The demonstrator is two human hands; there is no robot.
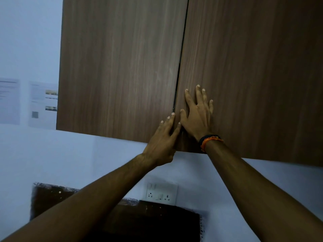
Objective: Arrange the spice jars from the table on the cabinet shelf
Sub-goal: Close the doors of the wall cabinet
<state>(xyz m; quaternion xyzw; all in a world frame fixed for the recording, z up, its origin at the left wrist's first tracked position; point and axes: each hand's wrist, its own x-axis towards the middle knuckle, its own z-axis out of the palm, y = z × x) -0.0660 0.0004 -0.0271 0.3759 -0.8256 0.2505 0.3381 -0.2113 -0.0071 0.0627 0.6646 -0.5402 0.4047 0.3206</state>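
A brown wood-grain wall cabinet fills the upper view, with its left door (118, 67) and right door (253, 75) both closed and a thin dark gap between them. My right hand (197, 116) lies flat with fingers spread on the right door, close to the gap; an orange and black band circles its wrist. My left hand (162, 140) rests at the lower inner corner of the left door, its fingertips at the gap's edge. Neither hand holds anything. No spice jars, table or shelf are in view.
A pale wall surrounds the cabinet. Printed sheets (42, 103) hang on the wall at the left. A white socket-and-switch plate (161, 193) sits below the cabinet. A dark brown panel (150, 222) lies lower down, behind my forearms.
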